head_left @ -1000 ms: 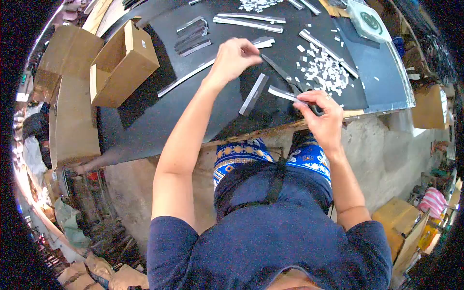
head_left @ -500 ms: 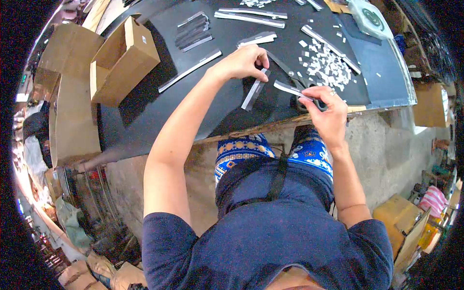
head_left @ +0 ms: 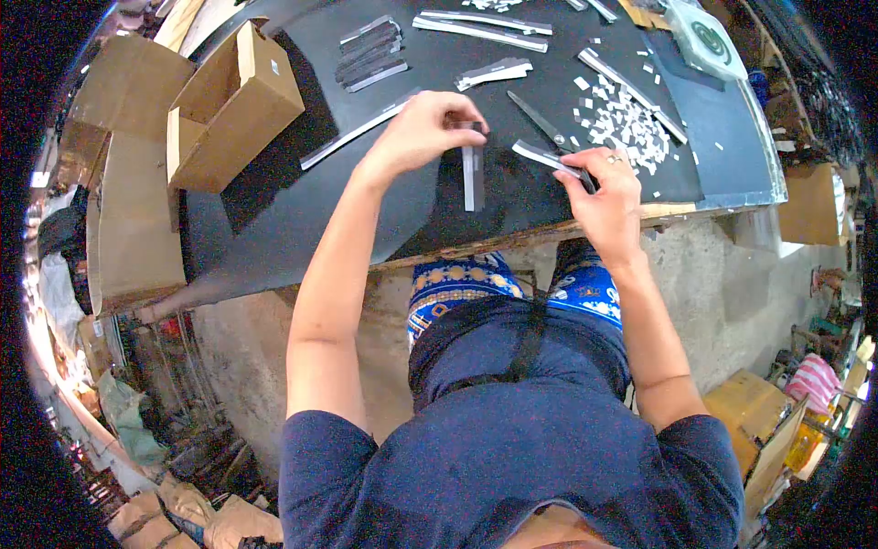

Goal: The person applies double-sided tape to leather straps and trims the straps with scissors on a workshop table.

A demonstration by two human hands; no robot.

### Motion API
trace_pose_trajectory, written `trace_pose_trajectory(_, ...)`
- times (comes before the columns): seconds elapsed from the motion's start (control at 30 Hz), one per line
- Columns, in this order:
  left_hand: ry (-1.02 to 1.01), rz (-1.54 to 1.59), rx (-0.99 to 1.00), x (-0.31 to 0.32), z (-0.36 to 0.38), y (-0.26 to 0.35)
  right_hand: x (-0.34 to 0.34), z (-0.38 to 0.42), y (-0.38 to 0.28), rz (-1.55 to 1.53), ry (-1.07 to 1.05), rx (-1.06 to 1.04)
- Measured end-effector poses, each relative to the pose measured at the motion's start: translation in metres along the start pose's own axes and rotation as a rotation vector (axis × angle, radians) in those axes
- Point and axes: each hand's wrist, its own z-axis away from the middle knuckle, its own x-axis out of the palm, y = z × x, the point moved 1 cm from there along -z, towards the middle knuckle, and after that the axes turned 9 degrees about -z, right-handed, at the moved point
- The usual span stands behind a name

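Note:
My left hand is closed in a pinch over the black table, holding the far end of a short grey-and-white strip that points toward me. To its right, my right hand pinches another white strip with a dark edge, whose free end sticks out to the left. Beside that strip lies a pair of scissors; its blades point away to the left, and the handles are partly hidden by my right hand. A pile of small white cut pieces is spread just beyond my right hand.
Long strips lie at the back, with a dark bundle of strips left of them. A short stack of strips sits mid-table. An open cardboard box stands at left. The wooden table edge runs before my legs.
My left hand has shifted slightly left, and its strip has swung from slanted to nearly straight toward me. My right hand has moved a little left with its strip. More of the scissors shows.

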Motion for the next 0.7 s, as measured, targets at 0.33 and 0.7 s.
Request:
trace_pose_trajectory(0.33, 0.619, 0.595, -0.335, 0.034, 0.087, 0.003, 0.050, -0.015, -0.034, -0.602, -0.247, 0.102)
trace_pose_trajectory(0.7, 0.716, 0.476, -0.274, 0.053, 0.109, -0.002, 0.079, -0.009, -0.034, -0.365, -0.432, -0.112)
